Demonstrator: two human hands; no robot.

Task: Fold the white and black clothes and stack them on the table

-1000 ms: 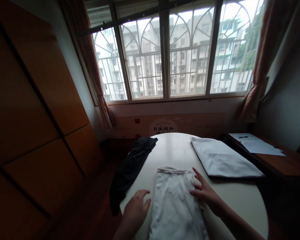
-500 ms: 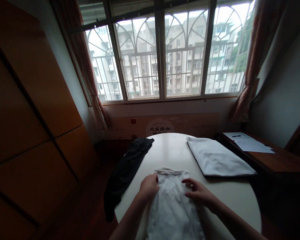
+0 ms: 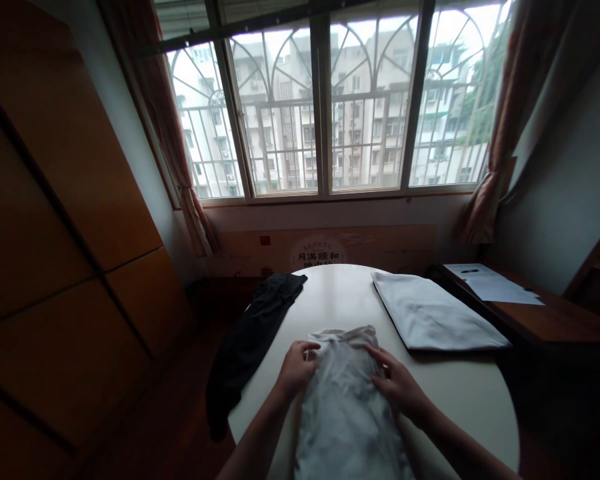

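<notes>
Working at the six o'clock side of the round table (image 3: 335, 300), both hands are on the white cloth (image 3: 347, 413), which stretches from mid-table down toward the wearer! Twelve o'clock is the window side, and the cloth's far edge points that way, rumpled, its one o'clock corner poking up. The left hand (image 3: 296, 367) is at the cloth's ten o'clock edge, fingers bent over the border and thumb just below; whether it truly pinches the fabric, I can't tell. Across at two o'clock, the right hand (image 3: 400, 383) has fingertips touching the border, thumb spread apart from them; again, no telling whether any fabric is gripped. Creases run all down the middle between them!

Over at ten o'clock on the table, a black garment (image 3: 253, 343) lies along the rim, its near end drooping over the side around eight. Out at two o'clock, a pale flat fabric (image 3: 437, 313) is spread smooth, with a dark edge showing beneath it. Beyond that, further round toward three, a brown wooden desk (image 3: 575, 317) carries sheets of paper (image 3: 503, 290), with a small dark object on top. Straight up at twelve, a board with Chinese characters (image 3: 320, 250) stands below the barred window (image 3: 323, 120).
</notes>
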